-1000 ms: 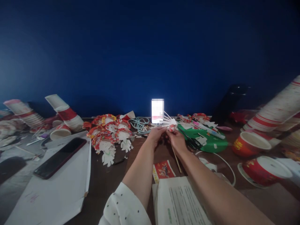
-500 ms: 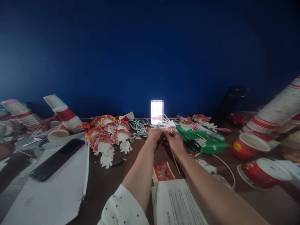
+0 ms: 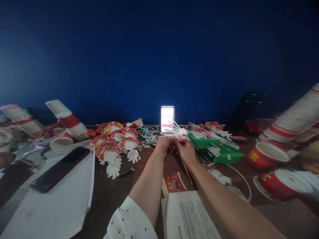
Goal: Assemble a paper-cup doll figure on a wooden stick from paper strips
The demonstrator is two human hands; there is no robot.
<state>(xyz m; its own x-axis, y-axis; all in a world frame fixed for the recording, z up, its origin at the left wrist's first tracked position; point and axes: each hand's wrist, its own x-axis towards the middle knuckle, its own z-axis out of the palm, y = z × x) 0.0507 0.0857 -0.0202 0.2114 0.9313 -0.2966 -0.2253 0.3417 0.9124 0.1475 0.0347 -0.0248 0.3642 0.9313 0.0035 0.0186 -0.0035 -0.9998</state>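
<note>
Both hands are together at the middle of the table, closed around a small paper-cup craft [image 3: 182, 133] with white strips fanning out to the upper left and red print at its lower part. My left hand [image 3: 164, 146] pinches it from the left, at the strips. From the right, my right hand [image 3: 186, 152] grips the base. Both sets of fingertips are partly hidden. A thin wooden stick [image 3: 186, 172] runs down from beneath my right hand; whether it is joined to the craft cannot be seen. Black scissors [image 3: 206, 153] lie just right of my right hand.
Cut red-and-white paper-cup pieces [image 3: 115, 141] lie left. A lit phone [image 3: 167, 117] stands behind my hands. Right are a green sheet [image 3: 228, 156], a red cup [image 3: 259, 160] and tall cup stacks [image 3: 286, 121]. A dark phone [image 3: 61, 169] rests on white board; a booklet [image 3: 186, 215] is in front.
Both hands keep nearly the same place and grip. The craft's white strips have turned or lifted very slightly; the surroundings shift a little with the camera.
</note>
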